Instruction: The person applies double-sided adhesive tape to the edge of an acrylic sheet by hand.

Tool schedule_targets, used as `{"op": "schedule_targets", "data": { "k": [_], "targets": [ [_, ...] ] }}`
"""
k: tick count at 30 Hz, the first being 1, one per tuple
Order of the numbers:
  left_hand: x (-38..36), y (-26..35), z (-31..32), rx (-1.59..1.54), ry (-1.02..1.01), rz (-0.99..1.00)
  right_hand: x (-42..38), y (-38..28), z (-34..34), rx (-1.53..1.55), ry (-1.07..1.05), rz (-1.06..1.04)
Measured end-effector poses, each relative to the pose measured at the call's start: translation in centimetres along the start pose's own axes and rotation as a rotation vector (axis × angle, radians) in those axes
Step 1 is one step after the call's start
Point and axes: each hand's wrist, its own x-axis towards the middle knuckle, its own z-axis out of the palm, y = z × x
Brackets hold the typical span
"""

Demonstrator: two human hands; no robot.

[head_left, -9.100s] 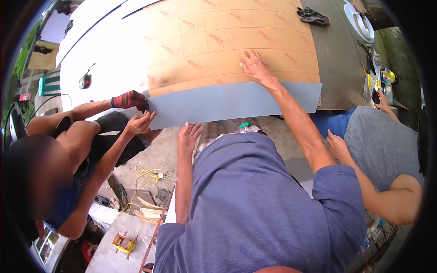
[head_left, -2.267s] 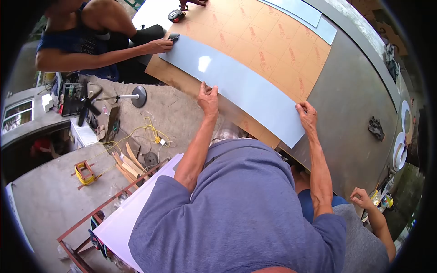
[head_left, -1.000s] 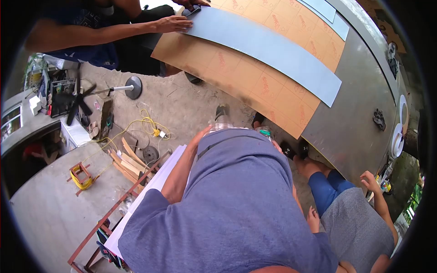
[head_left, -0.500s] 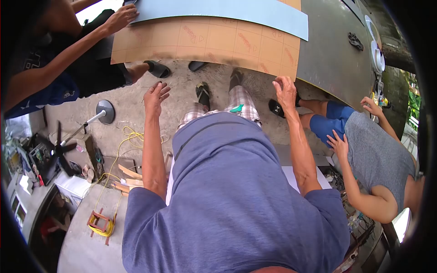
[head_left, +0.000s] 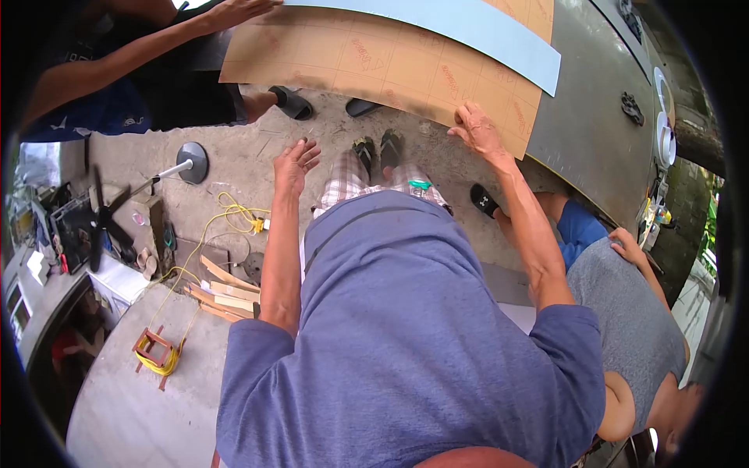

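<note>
A brown sheet [head_left: 421, 74] printed with red marks and grid lines lies on the grey table, its near edge overhanging. On top of it rests a long pale-blue strip [head_left: 499, 43]. My right hand [head_left: 480, 136] is at the sheet's near edge, thumb apart from loosely bent fingers, which overlap the edge in this view. Over the concrete floor, away from the sheet, my left hand [head_left: 295, 162] is held out with its fingers apart and nothing in it. A co-worker's hand [head_left: 238, 12] touches the far left end of the strip.
To the right, another person in a grey top [head_left: 624, 312] stands by the grey table [head_left: 581, 101]. A black fan [head_left: 105, 218], a round stand base [head_left: 193, 162], a yellow cord [head_left: 226, 207] and wood offcuts [head_left: 226, 292] are on the left.
My right hand has moved left along the sheet's near edge, away from its corner. The view has shifted, and the person on the right leans differently. My left hand stays open.
</note>
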Motion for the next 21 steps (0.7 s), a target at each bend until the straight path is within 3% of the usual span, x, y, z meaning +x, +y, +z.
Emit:
{"op": "schedule_targets", "data": {
  "k": [5, 8, 16, 21],
  "targets": [
    [0.1, 0.5, -1.0, -0.041, 0.025, 0.006, 1.2, 1.7, -0.2, 0.122, -0.061, 0.013],
    [1.8, 1.7, -1.7, -0.039, 0.0, 0.002, 3.0, -0.3, 0.3, 0.177, 0.011, 0.084],
    [7.3, 11.2, -2.8, -0.207, -0.055, 0.265, 19.1, -20.8, 6.4, 0.446, 0.025, -0.044],
    [9.8, 16.5, -4.7, -0.24, -0.099, 0.359, 29.8, -28.5, 11.6, 0.493, 0.021, -0.148]
  ]
}}
